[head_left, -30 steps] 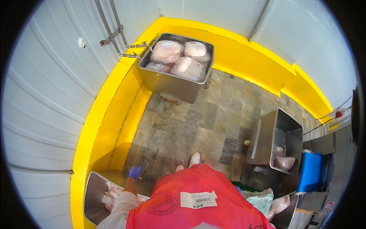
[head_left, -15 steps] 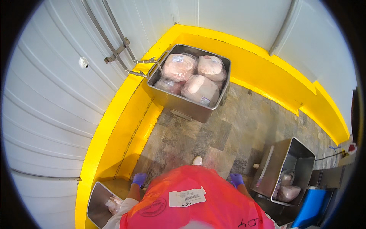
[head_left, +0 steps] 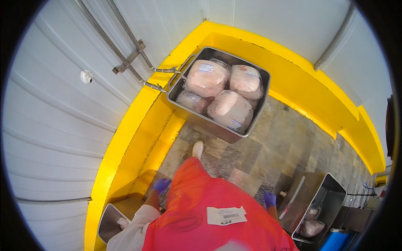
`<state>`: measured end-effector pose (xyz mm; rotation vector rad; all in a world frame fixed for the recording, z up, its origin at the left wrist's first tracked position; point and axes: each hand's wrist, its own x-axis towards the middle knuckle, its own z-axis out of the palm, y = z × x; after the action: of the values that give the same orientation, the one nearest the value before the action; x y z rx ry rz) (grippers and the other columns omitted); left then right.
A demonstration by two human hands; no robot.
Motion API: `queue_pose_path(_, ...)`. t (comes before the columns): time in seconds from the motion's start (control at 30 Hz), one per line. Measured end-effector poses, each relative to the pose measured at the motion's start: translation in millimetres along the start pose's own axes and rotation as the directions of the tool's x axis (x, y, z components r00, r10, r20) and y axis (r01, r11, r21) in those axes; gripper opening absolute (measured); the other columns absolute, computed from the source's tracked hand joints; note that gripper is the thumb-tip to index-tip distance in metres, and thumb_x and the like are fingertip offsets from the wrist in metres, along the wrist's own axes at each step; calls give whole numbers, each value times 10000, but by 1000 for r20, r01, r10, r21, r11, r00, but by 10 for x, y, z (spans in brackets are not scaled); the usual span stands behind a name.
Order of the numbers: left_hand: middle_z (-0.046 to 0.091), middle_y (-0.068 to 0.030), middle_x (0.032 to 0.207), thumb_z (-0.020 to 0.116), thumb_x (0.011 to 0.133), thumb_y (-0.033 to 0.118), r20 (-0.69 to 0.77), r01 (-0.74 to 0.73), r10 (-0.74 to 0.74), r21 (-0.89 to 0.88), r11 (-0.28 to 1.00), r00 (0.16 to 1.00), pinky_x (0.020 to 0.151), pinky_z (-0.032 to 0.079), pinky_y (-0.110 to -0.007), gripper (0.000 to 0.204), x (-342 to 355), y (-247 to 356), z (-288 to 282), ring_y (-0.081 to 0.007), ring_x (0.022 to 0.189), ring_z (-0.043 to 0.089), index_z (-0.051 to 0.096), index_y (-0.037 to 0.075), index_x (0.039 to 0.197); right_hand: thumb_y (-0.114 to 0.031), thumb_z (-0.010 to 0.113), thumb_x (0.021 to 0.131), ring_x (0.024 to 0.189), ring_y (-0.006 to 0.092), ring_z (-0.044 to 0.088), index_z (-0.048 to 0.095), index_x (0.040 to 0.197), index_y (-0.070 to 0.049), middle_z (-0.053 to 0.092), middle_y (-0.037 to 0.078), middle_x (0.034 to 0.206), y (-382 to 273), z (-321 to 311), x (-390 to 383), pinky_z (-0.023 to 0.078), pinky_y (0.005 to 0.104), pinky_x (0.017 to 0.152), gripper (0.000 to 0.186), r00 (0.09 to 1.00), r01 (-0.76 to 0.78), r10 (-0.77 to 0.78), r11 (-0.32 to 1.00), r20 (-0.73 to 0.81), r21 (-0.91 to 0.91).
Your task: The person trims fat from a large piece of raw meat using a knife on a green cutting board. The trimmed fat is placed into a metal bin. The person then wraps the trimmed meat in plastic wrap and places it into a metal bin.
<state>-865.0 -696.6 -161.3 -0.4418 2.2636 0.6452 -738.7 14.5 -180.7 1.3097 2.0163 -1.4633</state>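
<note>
My left hand [head_left: 161, 185], in a purple glove, hangs at my left side with its fingers apart and nothing in it. At my other side, my right hand [head_left: 269, 199], gloved alike, is loosely open and holds nothing. Ahead of me stands a deep steel tub [head_left: 200, 119] holding several large, rounded, pale pink pieces that look like meat [head_left: 230, 109] in clear plastic wrap with labels. A second steel tub [head_left: 307, 196], nearest my right hand, has similar smaller wrapped pieces [head_left: 312, 228] inside. I wear a red plastic apron [head_left: 192, 205] with a white label.
A yellow curb [head_left: 138, 138] runs along the white panelled wall [head_left: 58, 138] at left and across the far side. Metal pipes [head_left: 121, 46] come down to the far tub's rim. Another steel bin [head_left: 109, 226] stands at lower left. Something blue [head_left: 335, 242] lies at lower right.
I have stepped forward, and a white shoe shows farther ahead. The far tub looks nearer. Both hands swing free at my sides, still holding nothing.
</note>
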Motion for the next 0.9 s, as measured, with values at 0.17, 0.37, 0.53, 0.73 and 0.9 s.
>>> queue_pose_path(0.17,718,-228,1286,623,1000,475,-55,-102,93,-193,976,994,1032,515,-452,590,1182,580,-617,-390,1192,681,681,-27,1304,-284,697,963,642,155,629,749,986,43,681,70,749,213,236,-323,510,357,571,331,980,-192,190,981,-54,-28)
queue_pose_path(0.37,732,-259,987,574,1007,371,-456,-393,266,-210,895,849,801,549,-472,430,2616,2132,-1588,-374,893,724,718,-35,1006,-261,685,980,682,156,641,738,1040,54,697,65,816,-234,569,-725,525,346,606,325,966,-192,181,980,-185,-43)
queue_pose_path(0.53,712,-299,1086,581,970,413,-354,-536,442,-234,811,824,911,535,-535,444,3528,3315,-2035,-459,1049,685,733,4,1051,-242,674,994,715,158,650,729,1085,63,710,61,872,-1266,881,-942,539,337,635,324,965,-63,69,998,-254,31)
queue_pose_path(0.73,713,-278,1218,598,953,411,-151,-360,429,342,868,891,1047,516,-531,482,3969,3642,-1970,-436,1156,683,727,44,1237,-227,706,996,865,162,679,720,1227,44,761,111,1042,-2353,1187,-1350,567,338,785,357,932,33,19,990,-361,138)
queue_pose_path(0.9,666,-261,1346,559,973,385,143,-324,291,462,825,946,1093,497,-491,449,3966,3955,-1987,-406,1288,635,761,66,1218,-206,729,962,803,121,651,709,1236,47,736,53,921,-2317,1441,-1891,532,279,738,374,903,-80,83,997,-421,25)
